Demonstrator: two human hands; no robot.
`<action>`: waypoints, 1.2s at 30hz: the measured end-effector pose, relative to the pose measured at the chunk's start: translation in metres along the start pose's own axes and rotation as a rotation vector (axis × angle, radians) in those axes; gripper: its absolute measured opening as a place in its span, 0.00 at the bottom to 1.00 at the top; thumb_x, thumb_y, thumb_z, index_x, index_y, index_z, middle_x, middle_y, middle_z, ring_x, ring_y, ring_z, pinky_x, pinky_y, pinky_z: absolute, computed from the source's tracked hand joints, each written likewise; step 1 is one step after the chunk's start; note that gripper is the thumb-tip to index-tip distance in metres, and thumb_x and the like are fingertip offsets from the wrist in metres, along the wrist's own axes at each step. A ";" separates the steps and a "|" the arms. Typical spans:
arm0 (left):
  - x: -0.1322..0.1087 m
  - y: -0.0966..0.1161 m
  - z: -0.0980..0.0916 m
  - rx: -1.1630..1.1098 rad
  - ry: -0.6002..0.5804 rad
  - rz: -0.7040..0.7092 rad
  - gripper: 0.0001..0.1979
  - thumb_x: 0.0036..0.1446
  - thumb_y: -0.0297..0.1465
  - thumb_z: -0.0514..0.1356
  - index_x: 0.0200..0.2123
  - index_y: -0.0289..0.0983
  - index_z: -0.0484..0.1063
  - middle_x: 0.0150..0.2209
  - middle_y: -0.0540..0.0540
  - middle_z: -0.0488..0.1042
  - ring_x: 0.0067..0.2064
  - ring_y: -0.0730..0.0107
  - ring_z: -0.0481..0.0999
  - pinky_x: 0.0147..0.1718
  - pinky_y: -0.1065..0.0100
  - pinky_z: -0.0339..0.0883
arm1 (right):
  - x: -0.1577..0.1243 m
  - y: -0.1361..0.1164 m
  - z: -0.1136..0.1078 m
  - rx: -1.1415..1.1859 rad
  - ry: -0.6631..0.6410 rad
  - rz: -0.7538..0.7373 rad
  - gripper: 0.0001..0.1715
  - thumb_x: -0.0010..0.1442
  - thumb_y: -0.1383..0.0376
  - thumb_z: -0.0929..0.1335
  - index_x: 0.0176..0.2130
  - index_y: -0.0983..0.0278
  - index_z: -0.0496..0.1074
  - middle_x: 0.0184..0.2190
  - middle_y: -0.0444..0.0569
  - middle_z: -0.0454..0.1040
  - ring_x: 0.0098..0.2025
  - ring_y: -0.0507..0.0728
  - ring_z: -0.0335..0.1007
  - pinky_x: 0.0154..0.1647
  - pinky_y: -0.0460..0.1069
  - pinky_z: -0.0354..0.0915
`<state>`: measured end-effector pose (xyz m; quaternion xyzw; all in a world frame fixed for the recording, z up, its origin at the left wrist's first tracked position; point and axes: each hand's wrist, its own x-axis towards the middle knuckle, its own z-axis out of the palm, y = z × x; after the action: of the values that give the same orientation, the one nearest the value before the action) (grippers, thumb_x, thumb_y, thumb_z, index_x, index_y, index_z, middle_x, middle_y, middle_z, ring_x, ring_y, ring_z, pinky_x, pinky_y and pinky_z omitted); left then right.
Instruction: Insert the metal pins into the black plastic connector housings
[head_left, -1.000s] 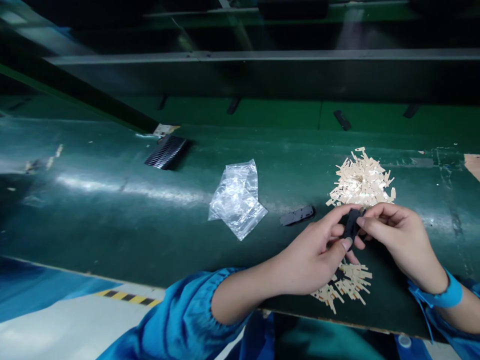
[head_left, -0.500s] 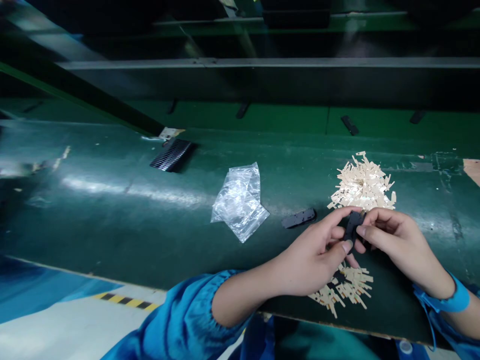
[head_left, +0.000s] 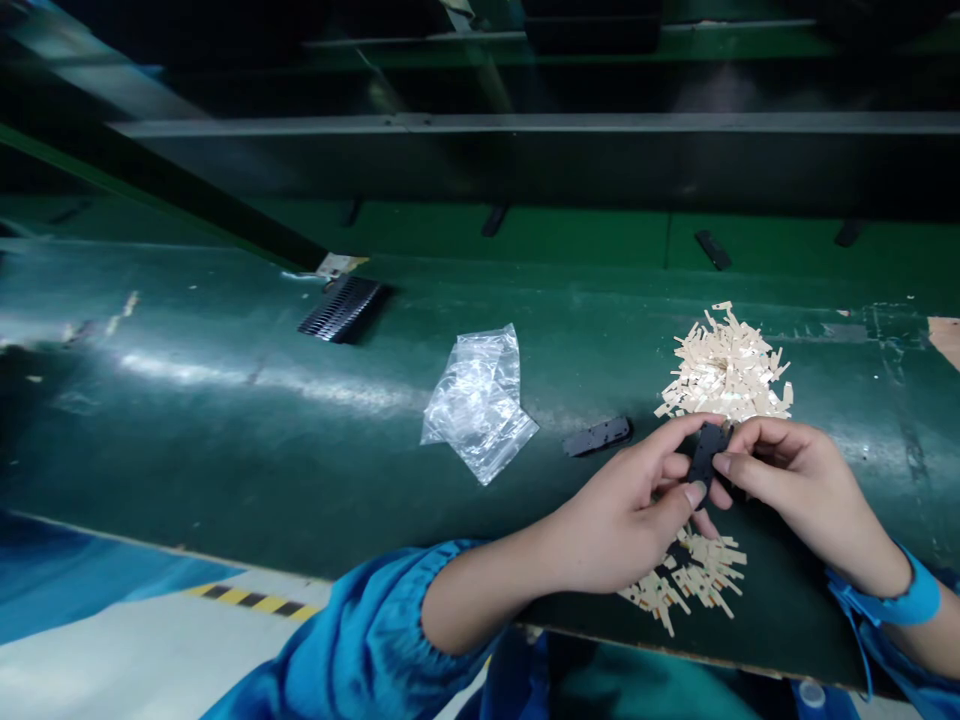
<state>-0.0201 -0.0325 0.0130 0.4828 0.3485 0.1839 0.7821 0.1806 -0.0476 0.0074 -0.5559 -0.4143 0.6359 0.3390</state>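
My left hand (head_left: 634,505) is closed round a small oblong black plastic part (head_left: 705,462), tilted between fingers and thumb. My right hand (head_left: 787,475) pinches at the right edge of the same part; whether a smaller piece is in that pinch I cannot make out. A heap of small cream strip-shaped pieces (head_left: 724,370) lies just beyond the hands. Under and in front of my left hand is a smaller spread of similar strips (head_left: 709,575), partly hidden by it. Another black plastic part (head_left: 598,437) rests on the green table left of my hands.
Clear plastic zip bags (head_left: 484,400) lie mid-table. A black ribbed piece (head_left: 343,308) sits farther left by the foot of a slanted green post (head_left: 247,225). Along the back, a green strip (head_left: 600,235) carries several spaced black parts, one of them a black part (head_left: 712,250).
The black parts on the green strip at the back have shifted slightly to the right. My hands stay nearly still, with the held part turned very slightly.
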 end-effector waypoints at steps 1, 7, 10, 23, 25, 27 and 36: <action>0.000 0.000 0.000 0.000 -0.002 0.001 0.28 0.69 0.25 0.53 0.70 0.37 0.54 0.40 0.44 0.73 0.38 0.65 0.81 0.41 0.59 0.74 | 0.000 0.000 0.000 -0.003 0.002 0.000 0.13 0.58 0.61 0.75 0.26 0.62 0.72 0.20 0.43 0.77 0.24 0.52 0.67 0.28 0.47 0.63; 0.001 0.000 0.000 -0.018 0.005 0.002 0.28 0.69 0.27 0.55 0.70 0.37 0.55 0.40 0.44 0.74 0.37 0.64 0.80 0.40 0.59 0.74 | -0.001 0.000 0.004 -0.038 0.025 -0.014 0.13 0.57 0.60 0.75 0.26 0.62 0.71 0.20 0.45 0.76 0.23 0.53 0.68 0.28 0.49 0.64; 0.001 0.000 0.000 -0.018 0.009 0.003 0.28 0.69 0.27 0.55 0.70 0.38 0.55 0.39 0.45 0.74 0.37 0.63 0.81 0.39 0.61 0.74 | -0.002 0.004 0.008 -0.109 0.119 -0.038 0.11 0.52 0.62 0.77 0.28 0.61 0.72 0.22 0.42 0.72 0.24 0.53 0.66 0.25 0.48 0.61; -0.002 0.003 -0.003 0.001 -0.055 0.052 0.28 0.70 0.28 0.54 0.71 0.38 0.56 0.38 0.46 0.73 0.35 0.67 0.79 0.42 0.59 0.75 | -0.004 -0.006 -0.001 0.035 -0.058 -0.058 0.18 0.62 0.60 0.75 0.23 0.61 0.74 0.20 0.43 0.76 0.24 0.53 0.68 0.29 0.47 0.64; -0.002 0.003 -0.004 0.024 -0.065 0.062 0.28 0.70 0.29 0.55 0.71 0.38 0.56 0.37 0.47 0.72 0.34 0.69 0.78 0.40 0.62 0.74 | -0.004 -0.003 -0.002 0.009 -0.035 -0.073 0.20 0.63 0.59 0.74 0.22 0.61 0.74 0.19 0.43 0.74 0.24 0.52 0.67 0.28 0.47 0.64; -0.002 0.002 -0.006 -0.002 -0.079 0.066 0.29 0.70 0.30 0.56 0.71 0.39 0.57 0.37 0.47 0.73 0.32 0.70 0.77 0.38 0.64 0.74 | -0.004 0.001 -0.004 -0.021 -0.007 -0.080 0.20 0.63 0.56 0.74 0.22 0.62 0.75 0.19 0.43 0.71 0.23 0.52 0.64 0.26 0.48 0.61; 0.009 -0.013 -0.009 -0.425 -0.124 -0.002 0.29 0.69 0.39 0.61 0.69 0.38 0.63 0.26 0.53 0.68 0.20 0.80 0.65 0.21 0.75 0.58 | 0.000 0.004 -0.002 -0.017 0.001 -0.141 0.25 0.57 0.47 0.77 0.24 0.63 0.75 0.21 0.44 0.69 0.24 0.52 0.60 0.24 0.47 0.60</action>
<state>-0.0211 -0.0266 -0.0042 0.3171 0.2534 0.2225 0.8864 0.1827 -0.0491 0.0033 -0.5285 -0.4576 0.6068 0.3782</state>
